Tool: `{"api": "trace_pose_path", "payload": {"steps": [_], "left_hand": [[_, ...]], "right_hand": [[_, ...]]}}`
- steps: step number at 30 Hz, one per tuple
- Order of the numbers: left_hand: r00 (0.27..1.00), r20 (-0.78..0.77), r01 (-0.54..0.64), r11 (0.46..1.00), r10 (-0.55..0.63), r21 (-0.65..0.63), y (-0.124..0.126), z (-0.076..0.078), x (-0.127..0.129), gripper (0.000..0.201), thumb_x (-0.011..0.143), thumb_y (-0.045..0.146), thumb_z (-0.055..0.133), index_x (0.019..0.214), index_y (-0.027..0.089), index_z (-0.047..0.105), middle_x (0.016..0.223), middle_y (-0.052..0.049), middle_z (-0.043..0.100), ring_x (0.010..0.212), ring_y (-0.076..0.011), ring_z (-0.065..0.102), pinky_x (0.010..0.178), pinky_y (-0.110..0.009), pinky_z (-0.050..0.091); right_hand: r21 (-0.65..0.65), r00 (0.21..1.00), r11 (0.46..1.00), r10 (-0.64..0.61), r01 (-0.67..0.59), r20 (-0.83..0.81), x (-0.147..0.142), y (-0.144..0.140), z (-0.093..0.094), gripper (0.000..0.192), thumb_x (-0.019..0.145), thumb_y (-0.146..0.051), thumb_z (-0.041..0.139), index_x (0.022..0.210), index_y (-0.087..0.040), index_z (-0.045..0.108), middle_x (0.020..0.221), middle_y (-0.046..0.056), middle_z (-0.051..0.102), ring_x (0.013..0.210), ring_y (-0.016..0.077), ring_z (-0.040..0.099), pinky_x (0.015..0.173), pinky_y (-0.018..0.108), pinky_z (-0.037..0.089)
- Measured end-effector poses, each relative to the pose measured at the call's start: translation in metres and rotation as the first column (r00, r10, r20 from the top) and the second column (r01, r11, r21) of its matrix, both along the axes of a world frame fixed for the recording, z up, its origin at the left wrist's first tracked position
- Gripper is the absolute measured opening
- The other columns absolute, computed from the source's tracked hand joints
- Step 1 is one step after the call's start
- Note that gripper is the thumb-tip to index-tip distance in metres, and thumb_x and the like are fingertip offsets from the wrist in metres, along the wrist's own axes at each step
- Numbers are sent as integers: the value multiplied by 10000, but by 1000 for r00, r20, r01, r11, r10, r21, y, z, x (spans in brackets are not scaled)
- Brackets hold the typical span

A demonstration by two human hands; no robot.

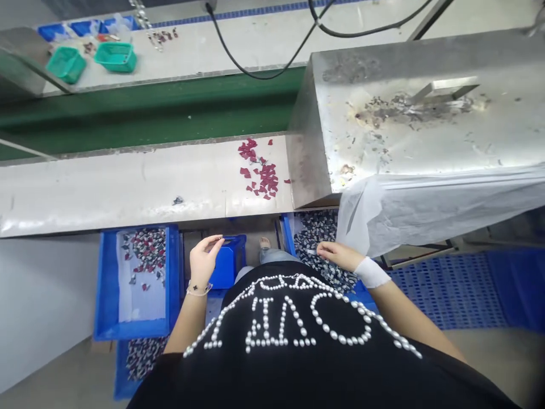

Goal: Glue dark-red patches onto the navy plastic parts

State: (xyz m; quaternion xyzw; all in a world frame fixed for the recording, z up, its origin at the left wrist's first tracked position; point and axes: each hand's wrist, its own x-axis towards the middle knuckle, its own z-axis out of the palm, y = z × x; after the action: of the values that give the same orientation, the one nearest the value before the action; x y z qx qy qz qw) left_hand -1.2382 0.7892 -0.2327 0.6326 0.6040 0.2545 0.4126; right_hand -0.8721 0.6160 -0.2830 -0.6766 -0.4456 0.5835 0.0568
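Observation:
My left hand (205, 258) is raised in front of my chest, thumb and forefinger pinched on a small dark piece (221, 240). It hovers between the left blue bin (172, 272) and a small blue box (230, 258) by my knee. My right hand (336, 254), with a white wristband, rests on the heap of small dark and silver pieces (317, 233) in the right blue bin (287, 233); its fingers are curled into the pieces, and whether they grip one is hidden.
A pile of small magenta pieces (260, 170) lies on the steel ledge (128, 187) ahead. A steel machine housing (426, 113) with white cloth (426, 210) stands right. Behind run a green conveyor belt (149, 113) and a bench with teal baskets (116, 57). Another blue bin (123, 375) sits lower left.

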Motion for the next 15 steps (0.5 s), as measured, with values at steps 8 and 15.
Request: {"api": "trace_pose_path", "payload": {"steps": [8,15], "left_hand": [[992,-90,72,974,-93,-215,4,-58,6,365,808,328,738,1115,132,716,973,-114,801,937,-221,778,942,-384,626],[959,-149,204,951,-242,-233,25,-64,18,424,774,364,755,1121,130,690,974,-112,776,942,-219,754,933,-372,603]], "right_hand": [[-414,979,889,-151,194,136,24,-55,-102,300,1034,-371,653,1232,-146,646,1180,90,667,982,198,679,848,380,615],[-431,885,778,-446,458,136,57,-127,-124,275,1051,-382,621,1208,-159,660,1173,84,671,964,188,676,841,359,614]]}}
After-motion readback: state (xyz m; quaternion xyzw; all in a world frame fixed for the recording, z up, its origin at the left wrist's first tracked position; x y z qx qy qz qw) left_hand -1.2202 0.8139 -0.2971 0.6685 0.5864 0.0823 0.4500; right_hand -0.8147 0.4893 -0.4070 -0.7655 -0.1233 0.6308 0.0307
